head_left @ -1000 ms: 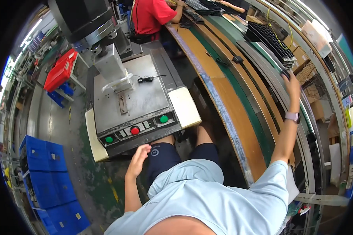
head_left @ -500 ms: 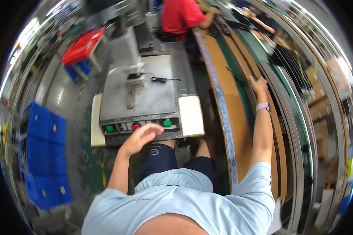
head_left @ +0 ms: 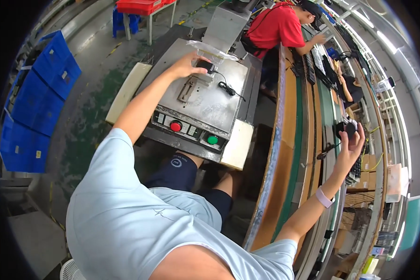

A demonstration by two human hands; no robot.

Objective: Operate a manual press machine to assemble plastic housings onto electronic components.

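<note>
Left fingers (head_left: 200, 70) grip black adapter (head_left: 206, 66); right fingers (head_left: 360, 135) hold dark piece (head_left: 350, 129)

Boxy black plastic adapter (head_left: 204, 66): upper middle of the frame, set at a slant, its left end between the thumb and fingers of the left hand (head_left: 189, 66); its underside is hidden.
Thin black cable (head_left: 227, 87): trails from the adapter's right end, bunched into a small coil just below and to the right, its loose end pointing lower right.
Compact dark object (head_left: 345, 131): right side of the frame, held up in the right hand (head_left: 351, 145), partly covered by fingers.
Dark bundled cord (head_left: 323, 154): just below and left of that object; whether they join is unclear.
</note>
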